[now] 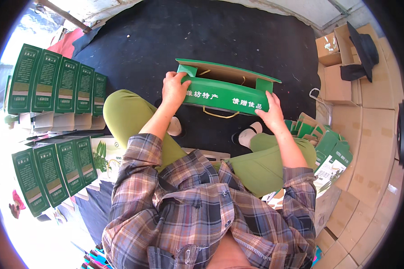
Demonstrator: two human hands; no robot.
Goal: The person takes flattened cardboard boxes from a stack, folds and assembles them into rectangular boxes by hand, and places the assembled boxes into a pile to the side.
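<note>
Green box: held between the two hands, over the dark sheet, its long flap raised on the far side; whether any weight is borne by the sheet cannot be told.
Left hand: fingers bent over the box's left end, which is gripped.
Right hand: narrowed around the right end, the thumb laid toward the front panel.
Crease risk: the thin walls (card, by the look of them) could be buckled if the ends are squeezed unevenly.
Cord risk: the yellow cord, hanging loose in front, could be snagged or trapped if the panel is folded over it.
Counts: one box held; five green cartons faced outward in the upper row, four green cartons in the lower; one black hat; flattened packaging at right, not countable.
</note>
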